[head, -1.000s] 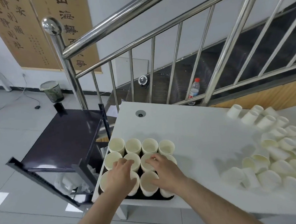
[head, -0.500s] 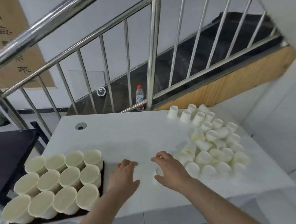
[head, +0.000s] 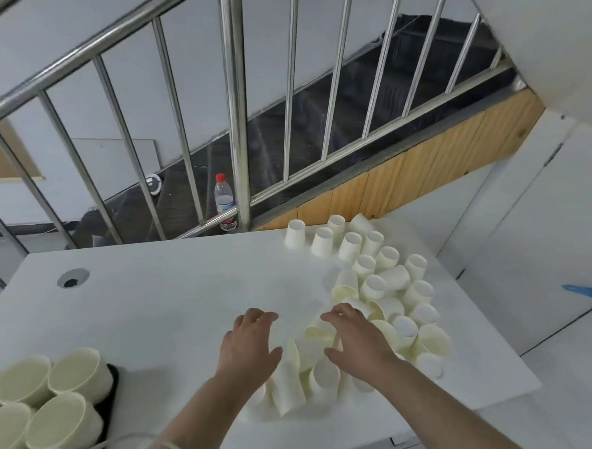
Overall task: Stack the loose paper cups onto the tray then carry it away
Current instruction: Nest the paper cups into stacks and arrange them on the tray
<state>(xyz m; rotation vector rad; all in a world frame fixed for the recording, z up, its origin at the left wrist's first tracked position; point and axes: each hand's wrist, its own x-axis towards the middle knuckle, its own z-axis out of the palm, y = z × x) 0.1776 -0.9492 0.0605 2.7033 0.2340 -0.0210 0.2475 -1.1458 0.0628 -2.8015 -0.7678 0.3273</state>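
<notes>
While many cups already stand on the tray at eight o'clock, a big pile waits at three o'clock. Your left hand is spread flat, and your right hand touches loose cups.
</notes>
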